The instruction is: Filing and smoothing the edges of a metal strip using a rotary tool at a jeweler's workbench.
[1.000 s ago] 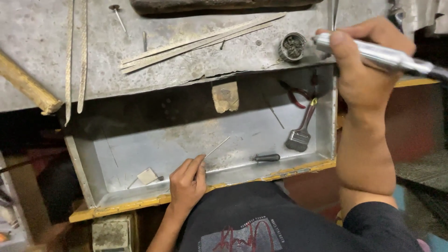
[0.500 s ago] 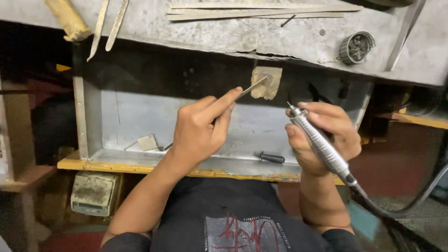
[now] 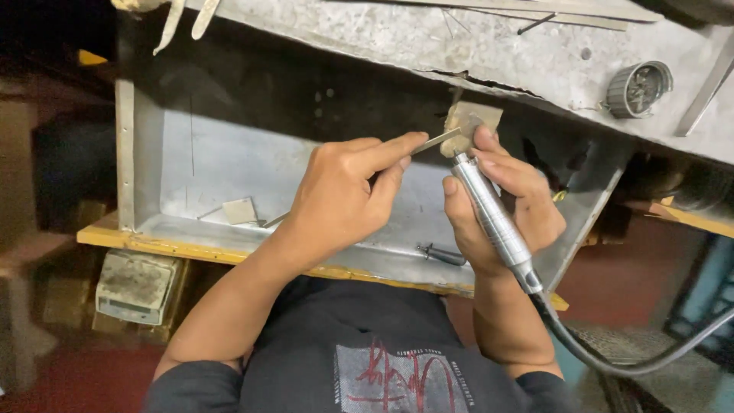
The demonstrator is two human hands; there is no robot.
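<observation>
The left hand (image 3: 348, 195) pinches a thin metal strip (image 3: 434, 142). The right hand (image 3: 501, 206) grips a silver tool (image 3: 493, 222) with a dark hose (image 3: 612, 352). Both tips meet at a small wood block (image 3: 468, 121) under the desk (image 3: 489, 46), above a metal drawer (image 3: 229, 164).

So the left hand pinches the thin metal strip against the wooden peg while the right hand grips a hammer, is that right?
Not quite. The head view shows the right hand gripping a silver rotary handpiece with a cable, not a hammer. The left hand does pinch the thin metal strip against the wooden peg.
</observation>
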